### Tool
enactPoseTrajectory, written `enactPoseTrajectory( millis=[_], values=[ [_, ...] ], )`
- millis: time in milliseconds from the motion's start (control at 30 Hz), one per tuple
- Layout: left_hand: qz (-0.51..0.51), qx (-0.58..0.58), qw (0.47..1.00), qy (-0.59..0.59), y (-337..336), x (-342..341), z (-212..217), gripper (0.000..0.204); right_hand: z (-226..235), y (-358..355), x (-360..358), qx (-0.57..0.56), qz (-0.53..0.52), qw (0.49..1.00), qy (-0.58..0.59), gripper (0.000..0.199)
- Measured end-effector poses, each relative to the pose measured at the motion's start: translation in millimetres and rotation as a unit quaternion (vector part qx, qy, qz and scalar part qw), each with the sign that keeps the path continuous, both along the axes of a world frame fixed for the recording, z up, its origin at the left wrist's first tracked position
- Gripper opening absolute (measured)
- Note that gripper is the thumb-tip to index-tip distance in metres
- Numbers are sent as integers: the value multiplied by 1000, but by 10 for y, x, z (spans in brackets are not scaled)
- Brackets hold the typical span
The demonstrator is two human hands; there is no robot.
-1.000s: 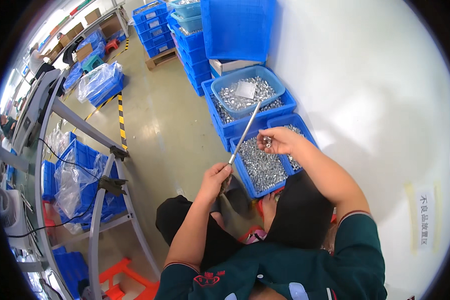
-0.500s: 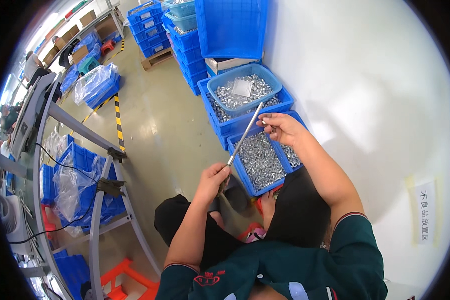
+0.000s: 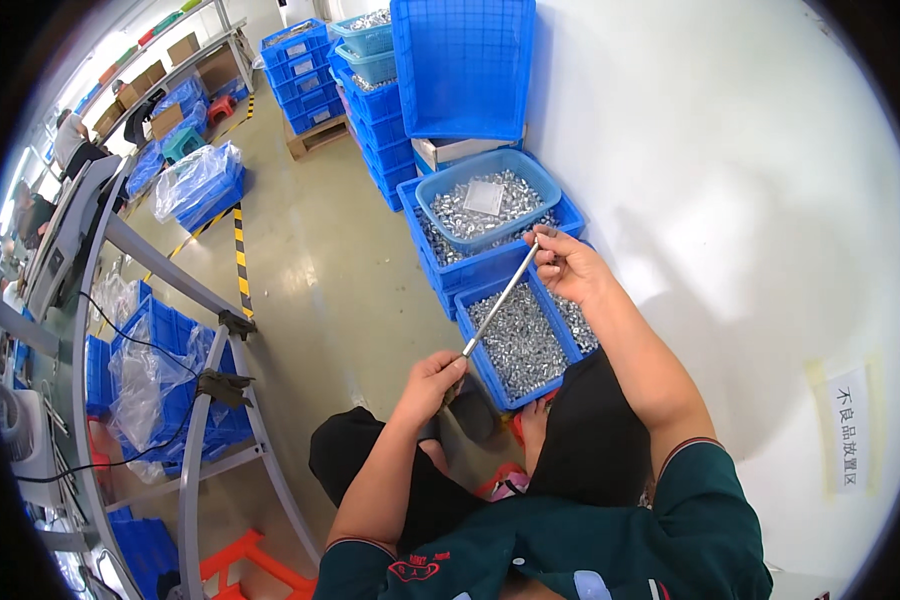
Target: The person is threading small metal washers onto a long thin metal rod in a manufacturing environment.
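Observation:
My left hand is closed round the lower end of a thin silvery metal rod, which slants up and away to the right. At the rod's far tip, the fingers of my right hand are pinched on a small metal part, mostly hidden by the fingertips. Below both hands stands a blue divided bin full of small shiny metal pieces. Just beyond it, a light blue basin of similar pieces, with a pale card on top, rests on a larger blue crate.
An upright blue crate stands behind the basin, beside stacked blue crates. A white wall closes off the right. To the left are a grey metal frame, plastic-covered crates and a red-orange stool. Other people work far left.
My right hand has come to the rod's far tip, which stood apart from its fingers before. The rod has tilted lower toward the right. The view has shifted slightly.

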State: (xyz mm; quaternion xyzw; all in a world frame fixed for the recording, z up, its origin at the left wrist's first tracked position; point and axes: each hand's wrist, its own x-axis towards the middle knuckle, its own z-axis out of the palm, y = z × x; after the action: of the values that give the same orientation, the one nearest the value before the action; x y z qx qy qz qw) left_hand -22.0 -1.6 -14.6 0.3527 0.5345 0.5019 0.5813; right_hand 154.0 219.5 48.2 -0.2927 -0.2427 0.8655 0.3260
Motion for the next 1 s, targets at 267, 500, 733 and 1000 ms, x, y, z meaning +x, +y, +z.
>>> enactPoseTrajectory(
  millis=[267, 500, 733, 1000],
  values=[
    [10, 3, 1000, 10, -5, -9, -9, 23, 47, 8, -10, 43, 18, 999, -3, 14],
    [30, -6, 999, -15, 32, 48, 38, 22, 11, -258, -179, 93, 122, 982, -110, 24],
    [69, 16, 997, -44, 77, -63, -58, 21, -206, -278, -162, 38, 229, 962, -146, 17],
    [43, 18, 999, 3, 12, -81, -26, 21, -36, 20, 2, 50, 108, 992, -48, 20]
  ],
)
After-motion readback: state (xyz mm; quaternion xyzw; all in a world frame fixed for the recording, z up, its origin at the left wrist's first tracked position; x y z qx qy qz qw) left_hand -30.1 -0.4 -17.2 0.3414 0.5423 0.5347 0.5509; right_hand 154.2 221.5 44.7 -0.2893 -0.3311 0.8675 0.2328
